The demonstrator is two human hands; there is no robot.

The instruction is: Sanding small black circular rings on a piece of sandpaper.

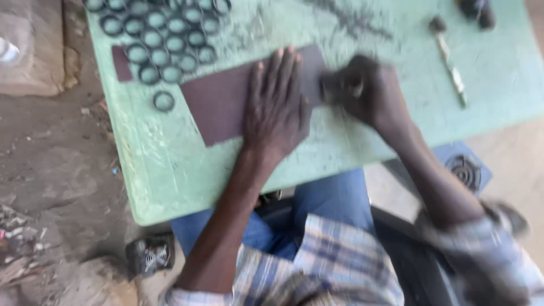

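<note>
My left hand [276,105] lies flat and open, pinning the dark brown sandpaper sheet [221,105] to the worn green table [170,164], the sheet's long axis running toward the far left corner. My right hand [371,93] clenches a small dark ring [340,89] (blurred) at the sheet's right end.

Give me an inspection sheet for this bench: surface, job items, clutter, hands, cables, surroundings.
Surface: green table, scratched and stained.
Job's things: dark brown abrasive sheet lying flat; small blurred part on its right end.
Clutter: cluster of dark rings top left; one stray ring; metal hand tool at right.
Hands: left hand flat, pressing the sheet; right hand closed on the part, motion-blurred.
Cables: nothing seen.
Surroundings: dirt ground at left; small dark box below the table.
</note>
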